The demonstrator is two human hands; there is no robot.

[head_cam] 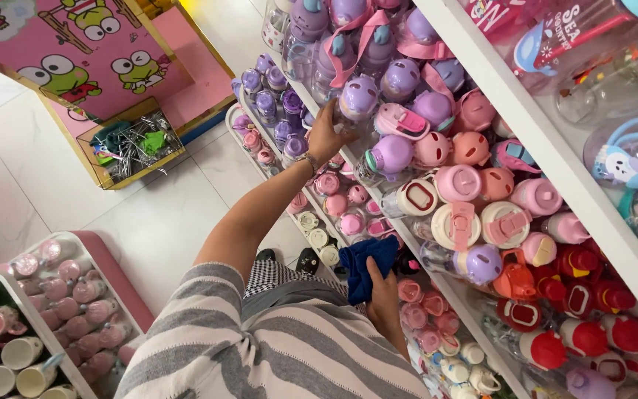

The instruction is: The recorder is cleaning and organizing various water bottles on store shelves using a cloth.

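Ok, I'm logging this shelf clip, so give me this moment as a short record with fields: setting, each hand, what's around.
setting: white shelves packed with purple, pink and red capped bottles, over a white tiled floor
left hand: arm stretched out, fingers on a purple-capped bottle on the shelf
right hand: close to the body, holding a blue cloth
clothing: grey and white striped top
nearby: low rack of pink bottles; pink panel with frog cartoons

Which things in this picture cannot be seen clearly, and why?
- Head view: left hand covers the side of the purple bottle.
- Right hand: its fingers are hidden under the blue cloth.
- Bottles behind the shelf board are blurred and cut by the frame edge.
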